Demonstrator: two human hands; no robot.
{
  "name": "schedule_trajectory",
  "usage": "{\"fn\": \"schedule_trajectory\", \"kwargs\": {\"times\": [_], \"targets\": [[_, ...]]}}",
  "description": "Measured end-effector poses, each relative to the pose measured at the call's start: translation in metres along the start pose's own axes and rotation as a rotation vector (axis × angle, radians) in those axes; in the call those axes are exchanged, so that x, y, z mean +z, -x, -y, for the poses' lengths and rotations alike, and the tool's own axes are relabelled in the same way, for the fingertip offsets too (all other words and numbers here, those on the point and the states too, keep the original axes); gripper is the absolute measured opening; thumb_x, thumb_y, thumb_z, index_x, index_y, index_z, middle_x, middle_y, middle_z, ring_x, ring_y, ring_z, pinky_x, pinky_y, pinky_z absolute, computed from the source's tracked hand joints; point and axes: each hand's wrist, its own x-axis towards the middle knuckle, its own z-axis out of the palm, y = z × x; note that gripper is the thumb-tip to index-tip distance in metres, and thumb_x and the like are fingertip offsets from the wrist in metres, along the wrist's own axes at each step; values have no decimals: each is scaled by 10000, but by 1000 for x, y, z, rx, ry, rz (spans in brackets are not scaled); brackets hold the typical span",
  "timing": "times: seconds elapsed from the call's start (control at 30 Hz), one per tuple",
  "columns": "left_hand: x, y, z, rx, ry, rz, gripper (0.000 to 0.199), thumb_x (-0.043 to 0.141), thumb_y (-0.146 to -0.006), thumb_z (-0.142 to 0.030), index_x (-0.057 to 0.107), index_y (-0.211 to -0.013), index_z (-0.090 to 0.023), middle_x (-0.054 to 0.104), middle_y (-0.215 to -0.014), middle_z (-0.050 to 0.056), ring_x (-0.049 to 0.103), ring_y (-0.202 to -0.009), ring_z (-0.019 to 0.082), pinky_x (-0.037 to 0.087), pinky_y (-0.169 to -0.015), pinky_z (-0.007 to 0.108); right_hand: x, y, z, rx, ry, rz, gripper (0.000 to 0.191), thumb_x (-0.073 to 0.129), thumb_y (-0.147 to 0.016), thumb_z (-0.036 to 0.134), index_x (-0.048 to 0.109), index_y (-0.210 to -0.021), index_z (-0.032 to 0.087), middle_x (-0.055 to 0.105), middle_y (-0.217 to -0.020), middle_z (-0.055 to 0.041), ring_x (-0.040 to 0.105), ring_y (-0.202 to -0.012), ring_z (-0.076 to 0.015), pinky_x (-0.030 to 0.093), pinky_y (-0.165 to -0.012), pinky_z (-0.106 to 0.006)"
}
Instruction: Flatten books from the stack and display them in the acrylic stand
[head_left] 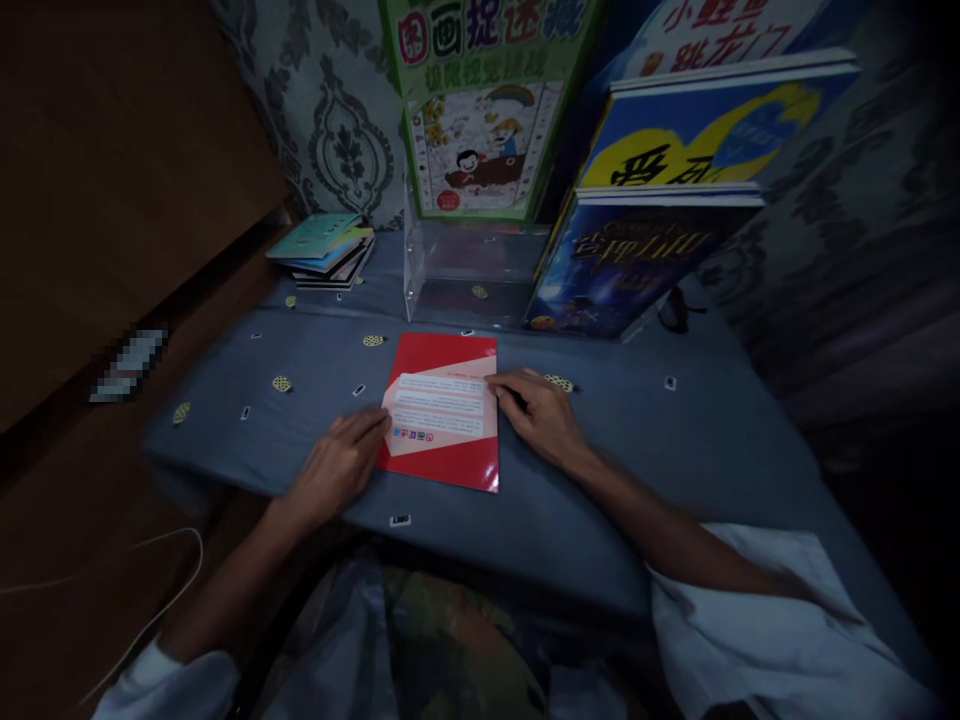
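A thin red book (450, 470) lies flat on the blue-grey tablecloth in front of me. Its pale middle panel carries lines of print and a coloured title, which appear upside down from my side. At its left edge, my left hand (346, 458) is closed, with thumb and fingers together on the edge. My right hand (541, 412) pinches the opposite edge, its thumb and index finger meeting near the upper right of the panel. The undersides of the fingers are hidden.
Beyond the book stands a clear acrylic rack (480, 275) holding a green picture book (480, 150) on the left and a dark blue book (622, 260) on the right. A small stack of books (322, 248) sits at the far left. A white cable (199, 560) hangs lower left.
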Motion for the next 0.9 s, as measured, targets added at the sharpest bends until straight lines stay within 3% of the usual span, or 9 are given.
{"fn": "schedule_trajectory", "kwargs": {"times": [0.17, 0.33, 0.57, 0.8, 0.9], "targets": [[-5, 25, -22, -2, 15, -58, 384, 437, -1010, -149, 579, -1364, -199, 672, -1321, 129, 640, -1222, 268, 561, -982, 448, 1, 0, -1, -19, -7, 3, 287, 480, -958, 193, 744, -1071, 197, 760, -960, -95, 674, -864, -264, 540, -781, -407], [-9, 29, -29, 15, -14, -54, 389, 475, -1009, -172, 550, -1391, -189, 666, -1326, 142, 641, -1218, 282, 560, -984, 468, 2, 0, -1, -11, -7, 2, 294, 488, -959, 190, 752, -1085, 217, 761, -975, -80, 671, -896, -256, 543, -804, -401], [-7, 11, -47, 140, 17, -60, 390, 481, -1014, -190, 533, -1399, -157, 673, -1307, 164, 642, -1222, 296, 563, -984, 475, 1, 0, -2, -17, -4, 25, 311, 476, -960, 177, 747, -1105, 218, 758, -977, -85, 662, -908, -258, 535, -824, -413], [5, -16, -80, 251, 82, 28, 365, 455, -1021, -192, 574, -1360, -129, 669, -1321, 164, 597, -1289, 289, 520, -1045, 482, 2, 1, -3, -12, -6, 21, 302, 476, -963, 166, 741, -1103, 203, 760, -981, -92, 662, -896, -257, 534, -829, -411], [7, -29, -77, 246, 109, 71, 329, 472, -1027, -235, 611, -1313, -149, 670, -1334, 137, 583, -1305, 270, 500, -1065, 472, 3, 1, -3, -34, -15, 6, 304, 476, -951, 141, 739, -1094, 190, 759, -987, -100, 660, -913, -261, 534, -836, -411]]}}
